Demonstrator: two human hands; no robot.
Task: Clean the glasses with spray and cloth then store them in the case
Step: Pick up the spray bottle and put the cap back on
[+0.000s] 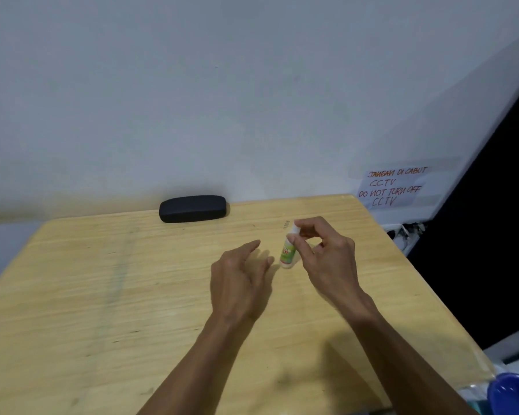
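2 hands: right hand [327, 253] pinches spray bottle [288, 253]; left hand [240, 283] beside.

pale smooth wood-grain table [102, 295], matt black case [193, 208], glossy plastic spray bottle [287, 253], paper note [393, 187]

A wood table [102, 295] fills the low part of the view. It is light yellow with thin dark lines in the grain. Behind it is a plain pale wall [222, 100]. A paper note [393, 187] with red writing is stuck on the wall near the table's far right corner. Below the note sits a white socket [397, 230]. To the right the room is dark. A blue thing [513, 393] peeks in at the bottom right corner.
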